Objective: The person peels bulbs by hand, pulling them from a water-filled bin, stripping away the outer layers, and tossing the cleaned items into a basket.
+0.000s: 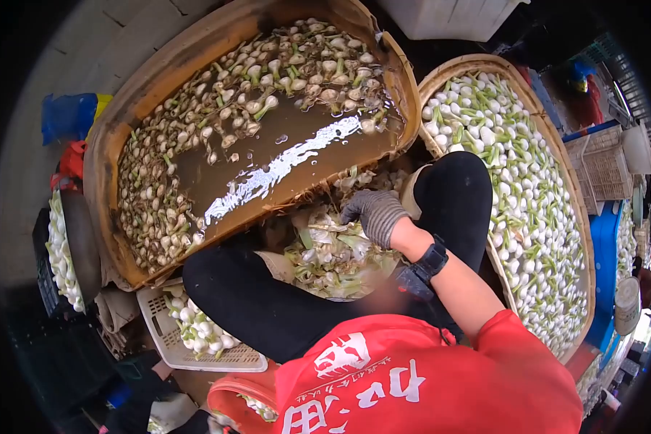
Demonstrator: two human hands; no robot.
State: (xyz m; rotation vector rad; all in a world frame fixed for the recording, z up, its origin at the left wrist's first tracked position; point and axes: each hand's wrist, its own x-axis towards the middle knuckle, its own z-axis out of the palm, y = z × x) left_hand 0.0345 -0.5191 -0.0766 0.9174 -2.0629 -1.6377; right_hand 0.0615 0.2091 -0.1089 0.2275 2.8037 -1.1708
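My right hand [375,217], in a grey striped glove with a black watch [430,260] on the wrist, is over a heap of peeled skins and leafy scraps [333,253] between my legs. Its fingers are curled, and what they hold, if anything, is hidden. Just beyond it runs the near rim of a large tan basin [296,199]. Brown water in the basin holds many unpeeled bulbs [159,181] with dirty skins and short green stems. My left hand is not in view.
On the right stands a long wicker-rimmed tray [582,224] of white bulbs with green stems. A white crate [166,340] of bulbs is at lower left, with a red bucket [231,387] below it. A white tub [448,18] is at the top.
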